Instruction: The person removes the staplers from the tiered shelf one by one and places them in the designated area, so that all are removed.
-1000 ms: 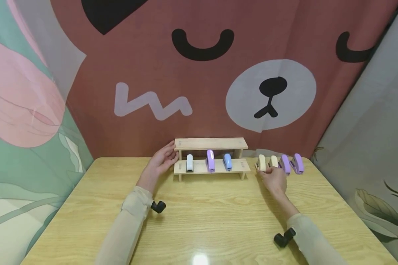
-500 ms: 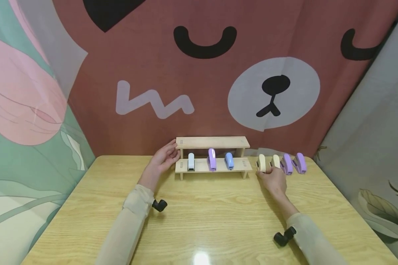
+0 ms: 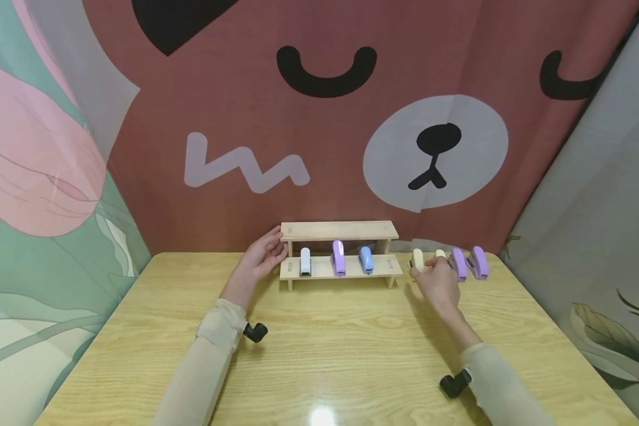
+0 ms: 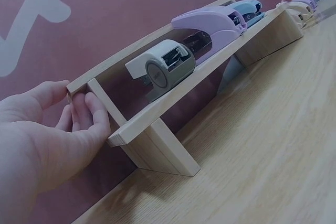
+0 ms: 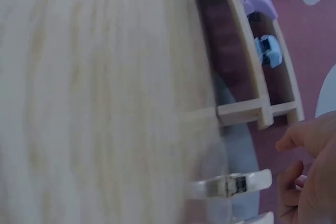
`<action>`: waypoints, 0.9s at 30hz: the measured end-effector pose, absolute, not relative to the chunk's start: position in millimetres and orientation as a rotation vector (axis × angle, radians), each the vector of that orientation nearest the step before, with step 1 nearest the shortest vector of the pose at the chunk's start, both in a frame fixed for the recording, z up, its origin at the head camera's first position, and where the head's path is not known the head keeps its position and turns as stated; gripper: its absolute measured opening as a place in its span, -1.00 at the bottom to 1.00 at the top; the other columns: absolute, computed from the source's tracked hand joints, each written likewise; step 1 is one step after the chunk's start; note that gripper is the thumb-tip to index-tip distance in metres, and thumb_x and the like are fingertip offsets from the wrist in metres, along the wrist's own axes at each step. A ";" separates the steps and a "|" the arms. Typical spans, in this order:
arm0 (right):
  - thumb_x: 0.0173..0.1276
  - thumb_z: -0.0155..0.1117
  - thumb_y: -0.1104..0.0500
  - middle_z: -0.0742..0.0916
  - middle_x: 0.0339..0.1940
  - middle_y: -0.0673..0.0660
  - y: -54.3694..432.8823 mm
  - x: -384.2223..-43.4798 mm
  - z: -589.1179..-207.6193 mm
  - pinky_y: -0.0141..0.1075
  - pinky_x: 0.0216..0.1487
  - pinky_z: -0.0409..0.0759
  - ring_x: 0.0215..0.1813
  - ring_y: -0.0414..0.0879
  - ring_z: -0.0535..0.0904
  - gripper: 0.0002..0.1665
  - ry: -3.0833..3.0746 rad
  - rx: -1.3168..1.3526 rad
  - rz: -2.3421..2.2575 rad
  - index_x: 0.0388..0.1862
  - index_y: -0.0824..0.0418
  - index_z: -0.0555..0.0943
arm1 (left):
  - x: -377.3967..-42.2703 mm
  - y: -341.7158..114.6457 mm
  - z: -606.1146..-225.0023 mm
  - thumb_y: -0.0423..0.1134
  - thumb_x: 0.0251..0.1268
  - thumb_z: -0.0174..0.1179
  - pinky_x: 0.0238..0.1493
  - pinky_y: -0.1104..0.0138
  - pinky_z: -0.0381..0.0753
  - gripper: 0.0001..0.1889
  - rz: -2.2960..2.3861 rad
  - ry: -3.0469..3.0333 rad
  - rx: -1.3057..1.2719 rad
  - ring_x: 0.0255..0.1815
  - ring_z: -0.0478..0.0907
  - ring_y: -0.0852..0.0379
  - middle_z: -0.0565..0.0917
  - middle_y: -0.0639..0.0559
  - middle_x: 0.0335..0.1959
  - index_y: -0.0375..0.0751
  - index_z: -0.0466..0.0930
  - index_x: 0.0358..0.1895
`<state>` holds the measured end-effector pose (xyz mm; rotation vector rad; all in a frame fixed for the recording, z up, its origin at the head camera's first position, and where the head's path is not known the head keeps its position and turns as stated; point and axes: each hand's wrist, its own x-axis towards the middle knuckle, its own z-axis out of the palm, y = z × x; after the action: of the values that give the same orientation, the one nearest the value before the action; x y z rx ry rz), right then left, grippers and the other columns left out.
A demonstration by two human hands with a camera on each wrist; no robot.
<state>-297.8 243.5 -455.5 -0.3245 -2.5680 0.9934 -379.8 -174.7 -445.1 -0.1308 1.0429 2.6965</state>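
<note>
My left hand (image 3: 263, 254) grips the left end of a two-tier wooden shelf (image 3: 341, 229), its thumb at the upper board's corner and fingers bent beneath in the left wrist view. On the lower board stand a white stapler (image 3: 305, 261), a purple stapler (image 3: 338, 257) and a blue stapler (image 3: 365, 260). Right of the shelf, my right hand (image 3: 438, 283) hovers with loosely bent fingers close over two cream staplers, the nearer one (image 3: 418, 259) and another (image 3: 440, 255) partly hidden by the fingers. In the right wrist view, thumb and fingers are apart beside a cream stapler (image 5: 247, 183).
Two more purple staplers (image 3: 458, 263) (image 3: 478, 262) stand at the right end of the row. The shelf stands at the back of the wooden table (image 3: 319, 349), close to a curtain (image 3: 234, 106) printed with a bear.
The right hand's fingers have risen slightly and loosened over the cream staplers, with the thumb drawn back a little. The left hand stays at the shelf's end.
</note>
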 end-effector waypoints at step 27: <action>0.34 0.33 0.14 0.70 -0.29 0.19 191.0 -266.1 -413.4 -0.20 -0.32 0.55 -0.27 0.05 0.60 -0.77 -2.466 -0.041 1.191 -0.14 0.29 0.68 | -377.9 -174.0 -443.2 -0.40 0.58 0.08 0.13 0.32 0.56 -0.50 2.702 1.056 -0.142 0.02 0.42 0.12 0.45 -0.10 0.09 -0.12 0.33 0.51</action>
<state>-266.1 191.0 -413.4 -0.0411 -2.4663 1.1906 -377.9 -174.0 -443.2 -0.1423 1.0555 2.7016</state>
